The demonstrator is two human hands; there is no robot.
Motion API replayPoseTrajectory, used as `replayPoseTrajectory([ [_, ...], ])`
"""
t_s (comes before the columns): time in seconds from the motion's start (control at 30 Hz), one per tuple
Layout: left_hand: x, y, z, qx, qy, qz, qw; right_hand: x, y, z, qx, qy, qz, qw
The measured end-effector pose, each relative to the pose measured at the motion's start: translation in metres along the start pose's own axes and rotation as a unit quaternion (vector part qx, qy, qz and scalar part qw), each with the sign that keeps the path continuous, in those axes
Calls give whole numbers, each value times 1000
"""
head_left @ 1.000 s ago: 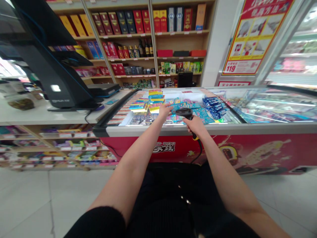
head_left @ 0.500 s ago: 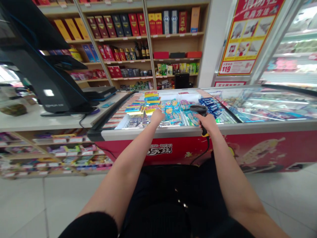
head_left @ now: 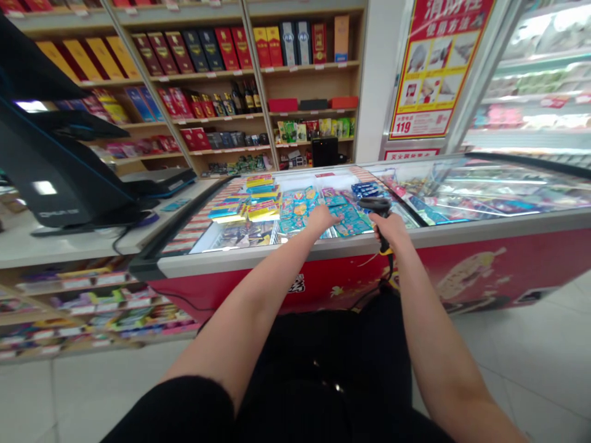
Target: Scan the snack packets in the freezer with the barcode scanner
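Observation:
My left hand (head_left: 321, 218) reaches into the open part of a glass-topped chest freezer (head_left: 508, 224), fingers spread, just over teal snack packets (head_left: 295, 209). I cannot tell whether it touches them. My right hand (head_left: 390, 229) is shut around a black handheld barcode scanner (head_left: 375, 206) with a yellow accent and a dark cord hanging down the freezer's red front. Stacks of yellow and blue packages (head_left: 263, 197) lie left of my left hand, and blue packs (head_left: 364, 189) lie beyond the scanner.
A black checkout terminal (head_left: 50, 178) stands on a white counter (head_left: 78, 241) to the left. Wooden shelves of boxed liquor (head_left: 198, 55) fill the back. A red and yellow poster (head_left: 436, 67) and a lit refrigerated display (head_left: 530, 92) are at the right. Glass covers the freezer's right part.
The whole scene has shifted left and tilted in view as my head turned. My left hand has moved right over the teal packets. The scanner stays in my right hand.

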State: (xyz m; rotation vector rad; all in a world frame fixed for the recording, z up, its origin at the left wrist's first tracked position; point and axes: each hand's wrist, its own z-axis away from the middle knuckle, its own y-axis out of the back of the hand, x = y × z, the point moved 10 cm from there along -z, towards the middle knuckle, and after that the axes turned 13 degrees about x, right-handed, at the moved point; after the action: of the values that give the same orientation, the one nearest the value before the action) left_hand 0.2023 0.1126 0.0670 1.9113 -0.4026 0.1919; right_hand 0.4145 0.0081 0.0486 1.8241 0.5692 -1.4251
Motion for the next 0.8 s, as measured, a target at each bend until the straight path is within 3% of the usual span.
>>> replayPoseTrajectory([
  [0.13, 6, -2, -11, 1, 20, 41, 999, -2, 1, -1, -3, 2, 3, 1000],
  [0.27, -5, 9, -25, 30, 72, 128, 989, -8, 1, 0, -3, 11, 8, 1000],
  [0.4, -15, 21, -31, 59, 82, 177, 979, -17, -4, 5, -12, 23, 17, 1000],
  [0.8, -33, 42, -27, 108, 88, 190, 972, -30, -13, 16, -31, 28, 20, 999],
])
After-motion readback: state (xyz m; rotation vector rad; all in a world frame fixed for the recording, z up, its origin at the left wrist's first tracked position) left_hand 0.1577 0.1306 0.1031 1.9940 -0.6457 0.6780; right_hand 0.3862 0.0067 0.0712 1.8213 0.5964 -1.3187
